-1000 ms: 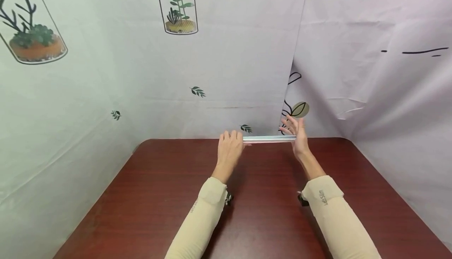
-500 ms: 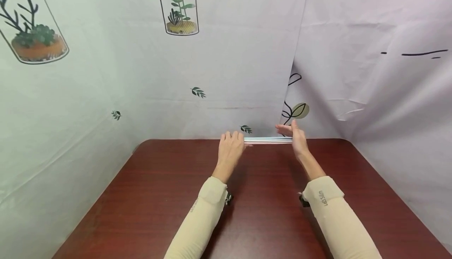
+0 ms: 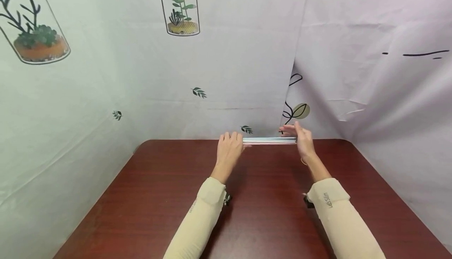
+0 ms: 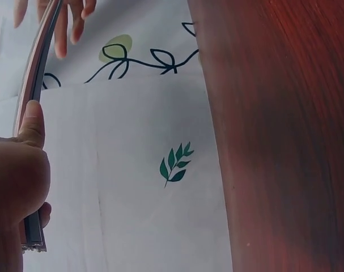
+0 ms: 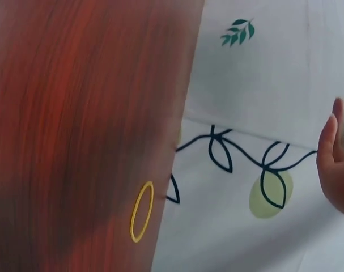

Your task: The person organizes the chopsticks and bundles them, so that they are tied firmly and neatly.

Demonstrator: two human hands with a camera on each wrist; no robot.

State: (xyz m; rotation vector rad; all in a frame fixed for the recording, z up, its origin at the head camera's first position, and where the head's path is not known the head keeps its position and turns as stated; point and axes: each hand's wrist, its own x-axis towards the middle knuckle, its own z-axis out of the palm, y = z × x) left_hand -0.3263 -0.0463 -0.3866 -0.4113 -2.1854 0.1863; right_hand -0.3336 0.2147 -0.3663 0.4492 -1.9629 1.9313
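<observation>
My left hand (image 3: 229, 149) grips the left end of a thin stack of sheets (image 3: 269, 141), held level and edge-on with pale blue, white and pink edges. In the left wrist view the stack (image 4: 33, 79) runs up from the hand (image 4: 18, 175), whose thumb lies along it. At the stack's other end, my right hand (image 3: 303, 141) is raised with fingers extended, palm close to the edge. A thin yellow loop, like a rubber band (image 5: 141, 212), shows in the right wrist view over the table, apart from the hand (image 5: 339, 164); in the head view it appears beside the right wrist.
A dark red wooden table (image 3: 169, 196) spreads below both arms. Behind it and at both sides hangs pale cloth (image 3: 226, 66) printed with plants and leaves. Each wrist wears a small dark camera.
My right hand has shifted slightly right, and its fingers are less raised than a second ago. The yellow loop now shows by the right wrist. My left hand keeps its grip on the stack.
</observation>
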